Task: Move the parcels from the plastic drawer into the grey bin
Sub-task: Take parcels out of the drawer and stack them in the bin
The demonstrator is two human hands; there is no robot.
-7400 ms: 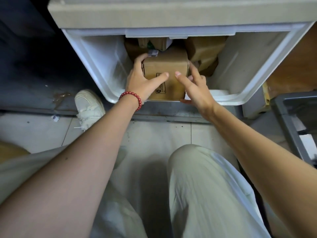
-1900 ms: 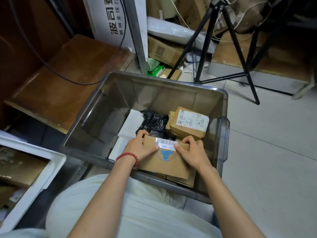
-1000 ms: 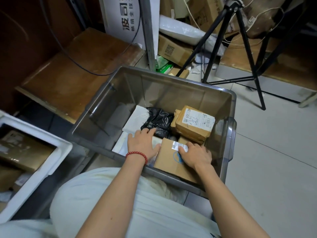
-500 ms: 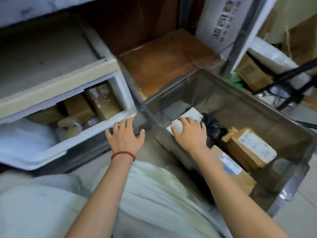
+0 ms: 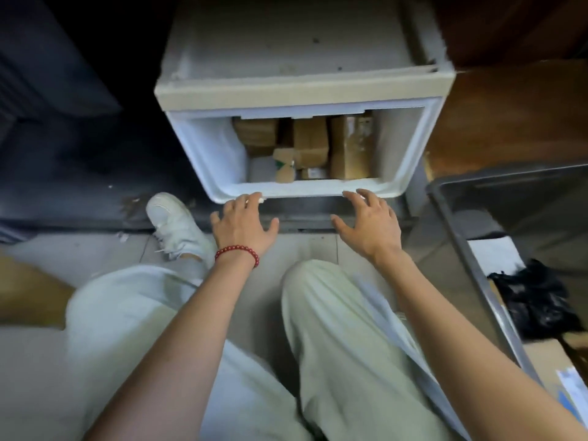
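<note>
Both hands have left the bin (image 5: pixel 471 237) empty and spread, left hand (image 5: pixel 242 225) and right hand (image 5: pixel 369 225) now just before the drawer (image 5: pixel 305 189), whose parcels (image 5: pixel 318 144) remain to move.

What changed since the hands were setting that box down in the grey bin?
Both hands let go of the box and came back empty: the left hand and right hand now spread open at the front rim of the plastic drawer. Brown parcels remain inside it; the black bag stays in the grey bin.
</note>
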